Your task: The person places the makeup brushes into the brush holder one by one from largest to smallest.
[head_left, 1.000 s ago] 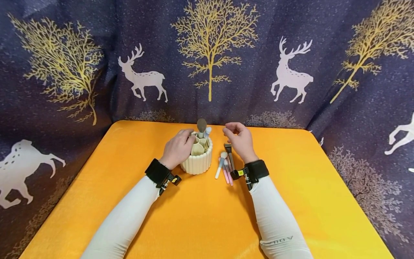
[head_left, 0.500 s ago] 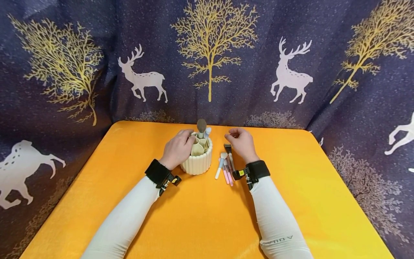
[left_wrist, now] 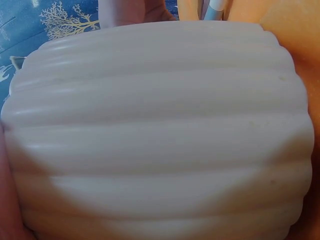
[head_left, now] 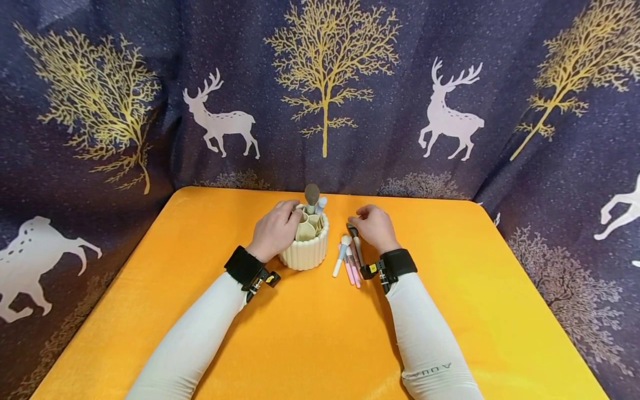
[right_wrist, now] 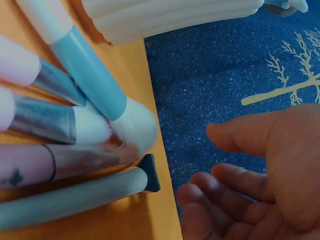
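Note:
A cream ribbed brush holder [head_left: 305,254] with inner compartments stands upright on the table. My left hand [head_left: 274,229] grips its left side at the rim; the ribbed wall [left_wrist: 160,115] fills the left wrist view. A large brown-headed makeup brush [head_left: 312,195] and a pale blue one [head_left: 321,204] stick up from it. To the right lie several makeup brushes: one white with a blue ferrule [right_wrist: 90,72], some pink-handled ones [right_wrist: 27,165], and a grey-handled brush with a flat dark tip [right_wrist: 75,195]. My right hand [head_left: 377,229] hovers by the dark tip, thumb and fingers apart, holding nothing.
An orange cloth covers the table [head_left: 310,333]. Behind it hangs a dark blue curtain [head_left: 360,155] printed with trees and deer, close to the table's far edge. Each wrist carries a black strap with a small camera [head_left: 369,270].
My right hand has come down and slightly right, nearer the dark-tipped end of the loose brushes. My left hand and the brush holder have stayed in place.

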{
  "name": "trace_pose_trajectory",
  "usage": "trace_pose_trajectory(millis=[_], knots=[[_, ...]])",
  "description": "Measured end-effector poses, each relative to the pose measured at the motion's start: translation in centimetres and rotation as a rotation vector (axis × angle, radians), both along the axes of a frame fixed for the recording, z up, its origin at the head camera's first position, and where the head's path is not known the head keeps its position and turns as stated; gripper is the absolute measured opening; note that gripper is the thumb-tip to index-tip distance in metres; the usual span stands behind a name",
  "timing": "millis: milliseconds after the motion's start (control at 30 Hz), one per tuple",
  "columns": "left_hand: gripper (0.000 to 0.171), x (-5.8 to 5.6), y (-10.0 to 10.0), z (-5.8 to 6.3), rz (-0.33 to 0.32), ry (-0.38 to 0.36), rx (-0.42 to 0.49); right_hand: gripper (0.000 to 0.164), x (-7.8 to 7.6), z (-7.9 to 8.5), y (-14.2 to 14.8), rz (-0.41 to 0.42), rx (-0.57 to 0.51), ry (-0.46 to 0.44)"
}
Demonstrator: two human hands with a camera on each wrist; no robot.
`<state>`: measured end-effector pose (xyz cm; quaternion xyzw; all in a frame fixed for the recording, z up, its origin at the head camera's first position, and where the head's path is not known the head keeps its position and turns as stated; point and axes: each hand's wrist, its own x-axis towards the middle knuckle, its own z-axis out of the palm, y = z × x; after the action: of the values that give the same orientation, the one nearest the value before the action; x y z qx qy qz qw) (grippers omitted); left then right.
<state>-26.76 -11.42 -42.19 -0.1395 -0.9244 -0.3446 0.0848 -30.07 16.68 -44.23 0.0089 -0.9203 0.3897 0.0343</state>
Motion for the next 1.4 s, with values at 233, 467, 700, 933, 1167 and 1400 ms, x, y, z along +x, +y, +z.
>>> trace_pose_trajectory(millis=[233, 467, 700, 933, 1167, 1400], knots=[[0.054, 0.18, 0.02, 0.15, -0.001, -0.001, -0.001, 0.046, -0.11, -0.35, 0.26, -0.025, 0.042, -0.056], [0.054, 0.13, 0.0, 0.07, -0.005, 0.003, -0.002, 0.046, -0.02, -0.53, 0.43, -0.017, 0.09, -0.061], [0.055, -0.04, -0.08, -0.17, -0.007, 0.011, 0.001, 0.049, 0.05, -0.48, 0.27, -0.018, 0.136, -0.091], [0.054, -0.22, 0.01, -0.19, 0.001, 0.024, 0.0, 0.043, -0.03, -0.59, 0.14, -0.018, 0.17, -0.139], [0.054, -0.07, 0.03, 0.02, -0.002, 0.019, -0.001, 0.04, 0.05, -0.65, 0.12, 0.004, 0.2, -0.175], [0.054, -0.04, -0.05, -0.12, 0.002, 0.02, 0.002, 0.037, 0.06, -0.85, 0.03, 0.019, 0.237, -0.146]])
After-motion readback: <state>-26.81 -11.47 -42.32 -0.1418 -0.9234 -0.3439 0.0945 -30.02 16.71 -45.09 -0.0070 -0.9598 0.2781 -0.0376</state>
